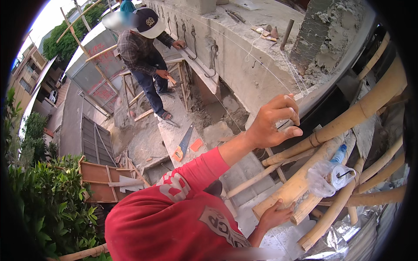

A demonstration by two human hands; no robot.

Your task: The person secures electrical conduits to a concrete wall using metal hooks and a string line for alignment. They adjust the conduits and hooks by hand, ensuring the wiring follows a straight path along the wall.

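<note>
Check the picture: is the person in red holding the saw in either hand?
No, the saw lies on a gray surface, well apart from both the left hand and the right hand.

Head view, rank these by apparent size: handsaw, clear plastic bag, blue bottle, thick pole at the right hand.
Thick pole
Clear plastic bag
Handsaw
Blue bottle
The handsaw lies farther off, so its real size against the bag is unsure.
</note>
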